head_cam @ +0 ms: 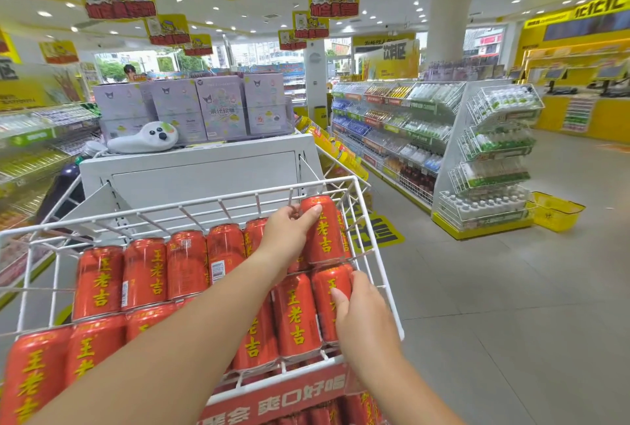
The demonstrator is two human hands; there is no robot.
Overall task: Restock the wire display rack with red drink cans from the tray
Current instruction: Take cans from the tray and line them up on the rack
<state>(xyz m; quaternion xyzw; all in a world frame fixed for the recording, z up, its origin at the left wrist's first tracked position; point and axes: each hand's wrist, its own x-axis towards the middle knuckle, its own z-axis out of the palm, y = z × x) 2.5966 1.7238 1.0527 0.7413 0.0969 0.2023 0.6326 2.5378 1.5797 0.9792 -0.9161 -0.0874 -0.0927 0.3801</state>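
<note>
left hand: grip closed around top-right red can in back row of wire rack | right hand: grip on front-row right-end can, thumb across its face | both rows packed with upright-tilted red cans | tray: unseen

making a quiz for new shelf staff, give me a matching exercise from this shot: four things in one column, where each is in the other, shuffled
Things:
1. left hand
2. right hand
3. yellow basket
4. white seal plush

Places:
A. on the floor by the water bottle rack
B. on the top right can in the wire rack
C. on the white unit behind the rack
D. on the right end can, lower row

Pairs: 1-B, 2-D, 3-A, 4-C
</note>
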